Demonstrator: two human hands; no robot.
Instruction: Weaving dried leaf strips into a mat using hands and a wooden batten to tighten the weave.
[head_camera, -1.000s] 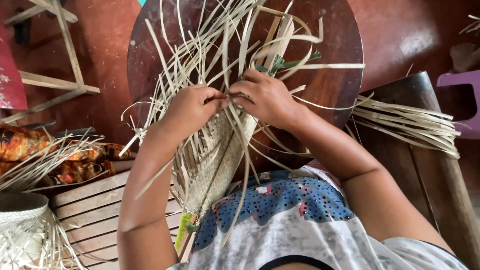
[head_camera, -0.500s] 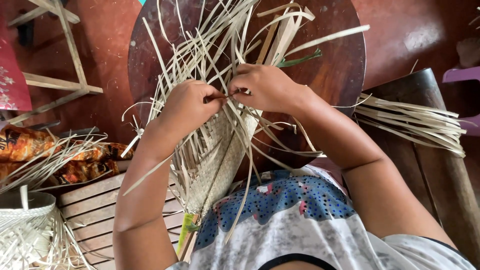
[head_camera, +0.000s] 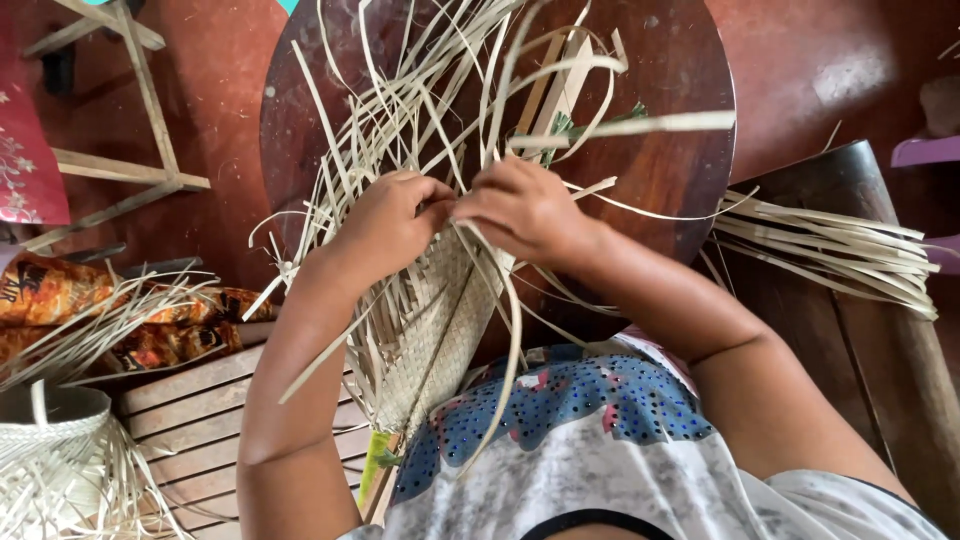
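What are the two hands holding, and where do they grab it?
Both the left hand and the right hand pinch pale loose strips right at the top edge of the half-woven mat, where weaving stops.

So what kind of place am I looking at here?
Likely a home weaving spot, not a factory. Both hands, left hand and right hand, work a half-woven mat over a round wooden table; a strip bundle and a woven basket lie nearby.

One package shows: a crinkled orange-and-black printed bag (head_camera: 60, 290), lying flat at the far left beside the slatted wooden crate (head_camera: 200, 420), partly covered by loose pale strips (head_camera: 90, 330). No labels, signs or screens appear.
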